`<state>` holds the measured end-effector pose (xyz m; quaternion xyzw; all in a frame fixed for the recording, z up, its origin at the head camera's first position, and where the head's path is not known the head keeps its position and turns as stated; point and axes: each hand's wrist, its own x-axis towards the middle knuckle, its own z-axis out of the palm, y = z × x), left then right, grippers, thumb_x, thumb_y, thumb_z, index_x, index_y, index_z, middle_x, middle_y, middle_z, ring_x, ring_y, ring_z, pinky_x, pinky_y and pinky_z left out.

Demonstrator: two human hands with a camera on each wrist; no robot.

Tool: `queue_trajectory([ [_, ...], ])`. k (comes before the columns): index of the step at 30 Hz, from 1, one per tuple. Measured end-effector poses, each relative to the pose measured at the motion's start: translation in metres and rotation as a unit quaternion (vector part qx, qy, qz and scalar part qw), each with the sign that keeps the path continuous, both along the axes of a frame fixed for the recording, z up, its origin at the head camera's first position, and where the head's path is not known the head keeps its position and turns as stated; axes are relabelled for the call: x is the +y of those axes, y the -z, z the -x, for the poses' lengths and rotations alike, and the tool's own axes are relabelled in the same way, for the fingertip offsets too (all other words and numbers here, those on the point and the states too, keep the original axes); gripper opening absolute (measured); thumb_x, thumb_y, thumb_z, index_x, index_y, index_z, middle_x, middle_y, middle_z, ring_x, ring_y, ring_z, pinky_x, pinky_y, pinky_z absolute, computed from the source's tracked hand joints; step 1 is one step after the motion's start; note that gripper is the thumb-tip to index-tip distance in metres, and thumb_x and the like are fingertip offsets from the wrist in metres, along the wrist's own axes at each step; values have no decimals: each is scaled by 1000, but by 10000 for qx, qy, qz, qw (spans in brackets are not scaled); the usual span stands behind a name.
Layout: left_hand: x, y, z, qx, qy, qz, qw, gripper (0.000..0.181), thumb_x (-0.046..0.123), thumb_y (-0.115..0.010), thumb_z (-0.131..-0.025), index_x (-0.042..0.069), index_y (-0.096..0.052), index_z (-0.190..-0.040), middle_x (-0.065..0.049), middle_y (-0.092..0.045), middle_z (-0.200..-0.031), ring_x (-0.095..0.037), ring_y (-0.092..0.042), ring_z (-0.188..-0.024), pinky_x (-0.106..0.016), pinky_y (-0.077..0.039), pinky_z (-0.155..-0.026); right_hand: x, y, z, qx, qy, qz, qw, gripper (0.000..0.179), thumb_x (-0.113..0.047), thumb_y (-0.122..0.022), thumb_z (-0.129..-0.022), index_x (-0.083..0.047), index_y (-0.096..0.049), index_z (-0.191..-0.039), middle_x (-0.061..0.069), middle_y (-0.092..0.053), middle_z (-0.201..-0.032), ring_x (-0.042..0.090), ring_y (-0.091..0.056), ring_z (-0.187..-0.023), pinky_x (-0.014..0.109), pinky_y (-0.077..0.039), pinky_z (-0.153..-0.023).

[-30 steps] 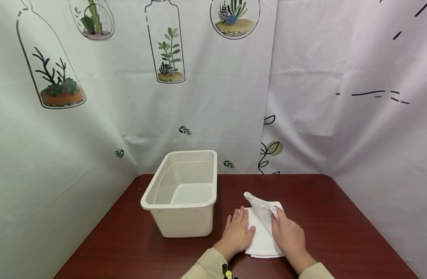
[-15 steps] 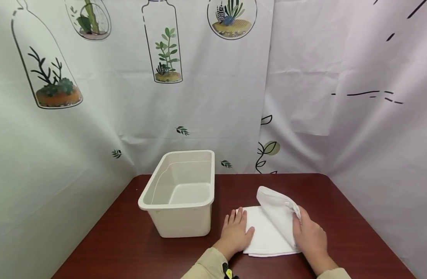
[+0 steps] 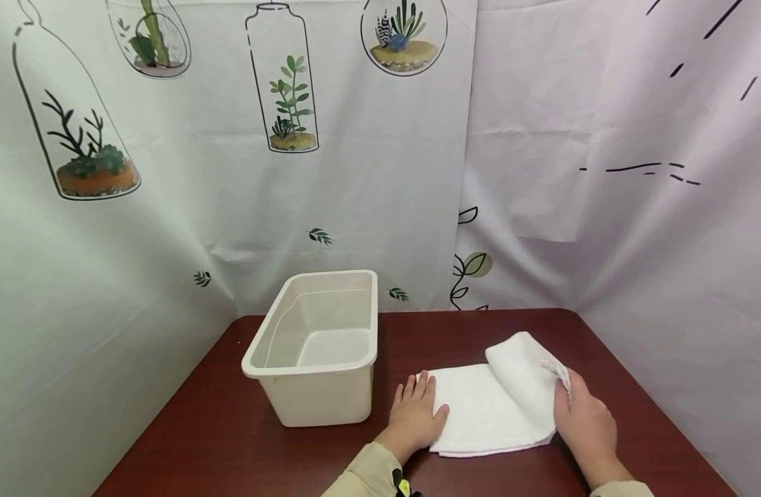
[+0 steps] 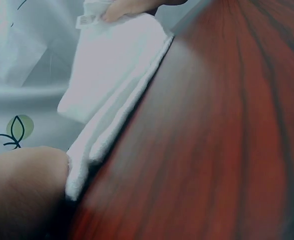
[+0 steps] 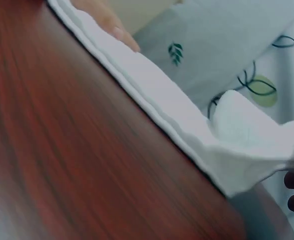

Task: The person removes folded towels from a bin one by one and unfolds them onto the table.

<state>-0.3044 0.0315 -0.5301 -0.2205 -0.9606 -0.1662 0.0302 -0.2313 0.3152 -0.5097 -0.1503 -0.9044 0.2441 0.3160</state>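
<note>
1. Head view: a white cloth [image 3: 473, 411] lies on the dark red table [image 3: 256, 455], spread between the person's two hands, its left part flat and its far right part raised in a soft fold.
2. Left hand [image 3: 414, 414]: rests palm down on the cloth's left edge, fingers extended away from the body, thumb out to the side over the fabric. Nothing is gripped; the cloth lies beneath this hand and to its right.
3. Right hand [image 3: 588, 421]: pinches the cloth's right edge between thumb and fingers, a narrow grip with fabric in it. Most of the cloth lies to the left of this grip, and the raised fold stands to its left and on its far side.
4. Left wrist view: the cloth's layers show edge-on, their near end beside the left hand and the upper end at the right hand's fingers. A small white tag [image 4: 86, 21] sticks out near that grip.
5. Right wrist view: the cloth's layered edge runs along the tabletop, then lifts toward the right hand, of which only a little shows at the border.
6. Left of the left hand, apart from it, stands an off-white bin [image 3: 318, 400]. Behind the table hangs a white backdrop [image 3: 380, 193] printed with plants in jars.
</note>
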Motion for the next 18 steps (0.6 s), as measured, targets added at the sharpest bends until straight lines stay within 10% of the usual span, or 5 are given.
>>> queue_trajectory([
  [10, 0, 4, 2, 30, 25, 13, 10000, 68, 51, -40, -104, 7, -37, -156, -9, -29, -165, -33, -23, -152, -54, -18, -121, 46, -7, -17, -1531, -6, 266, 9878, 51, -28, -52, -95, -2, -47, -139, 37, -62, -114, 44, -64, -74, 49, -45, -53],
  [18, 0, 6, 3, 86, 54, -27, 9999, 68, 51, -40, -104, 7, -38, -156, -10, -30, -164, -33, -23, -152, -55, -19, -121, 72, -3, -28, -3161, -153, 748, 9456, 77, -39, -56, -89, 9, -28, -142, 27, -63, -88, 33, -60, -74, 50, -47, -60],
])
